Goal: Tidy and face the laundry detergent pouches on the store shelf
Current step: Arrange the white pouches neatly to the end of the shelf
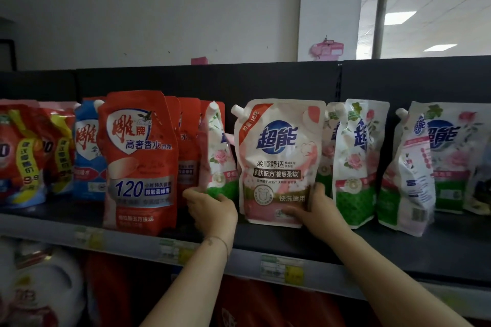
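A row of detergent pouches stands on the dark shelf. In the middle a white and pink pouch faces front; my right hand grips its lower right corner, thumb on the front. Just left of it a white rose-print pouch stands turned sideways, and my left hand holds its bottom edge. A big red pouch stands forward at the left, with more red ones behind it.
Red-and-yellow pouches and a blue one fill the far left. White rose-print pouches lean at angles on the right. Price tags line the shelf edge. White jugs sit on the shelf below.
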`<state>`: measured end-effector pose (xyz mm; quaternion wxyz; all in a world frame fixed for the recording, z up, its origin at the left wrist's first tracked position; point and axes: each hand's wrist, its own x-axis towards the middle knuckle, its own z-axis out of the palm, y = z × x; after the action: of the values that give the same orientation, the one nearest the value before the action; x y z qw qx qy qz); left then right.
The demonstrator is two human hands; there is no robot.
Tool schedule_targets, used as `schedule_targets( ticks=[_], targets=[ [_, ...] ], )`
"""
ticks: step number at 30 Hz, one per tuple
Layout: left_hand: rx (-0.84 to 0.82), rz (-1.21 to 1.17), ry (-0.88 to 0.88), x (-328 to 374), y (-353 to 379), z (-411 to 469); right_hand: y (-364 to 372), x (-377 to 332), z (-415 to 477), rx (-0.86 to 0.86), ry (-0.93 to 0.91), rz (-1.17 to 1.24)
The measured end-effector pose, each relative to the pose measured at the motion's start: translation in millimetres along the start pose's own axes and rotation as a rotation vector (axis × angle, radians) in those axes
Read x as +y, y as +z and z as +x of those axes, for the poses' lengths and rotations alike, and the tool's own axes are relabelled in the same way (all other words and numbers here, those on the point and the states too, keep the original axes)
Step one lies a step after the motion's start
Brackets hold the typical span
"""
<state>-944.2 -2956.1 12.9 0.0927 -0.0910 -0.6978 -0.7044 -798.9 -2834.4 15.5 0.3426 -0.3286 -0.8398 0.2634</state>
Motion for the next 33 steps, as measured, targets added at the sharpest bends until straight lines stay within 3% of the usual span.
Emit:
schedule_targets(
  ticks=[4, 9, 16, 24, 33],
  targets=[
    [-0.119, 0.04, 0.145, 1.9, 3.7, -9.7, -0.8, 3.4, 0.0, 0.004, 0.008, 0.045],
    [-0.148, 0.335, 0.301, 13.8, 7.7, 13.4, -1.3, 3.7, 0.0, 0.02, 0.011, 0.105],
    [-0.196, 0.45, 0.598, 25.0, 3.0, 29.2, -2.6, -1.5, -2.6, 0.009, -0.231, -0.038],
    [-0.048, 0.054, 0.618, 33.5, -10.4, 33.3, 8.1, -5.2, 8.6, -0.065, -0.256, -0.258],
    [0.043, -0.049, 0.727, 47.2, -44.8, 31.1, 11.0, -21.6, 11.8, -0.093, -0.189, -0.491]
  ],
)
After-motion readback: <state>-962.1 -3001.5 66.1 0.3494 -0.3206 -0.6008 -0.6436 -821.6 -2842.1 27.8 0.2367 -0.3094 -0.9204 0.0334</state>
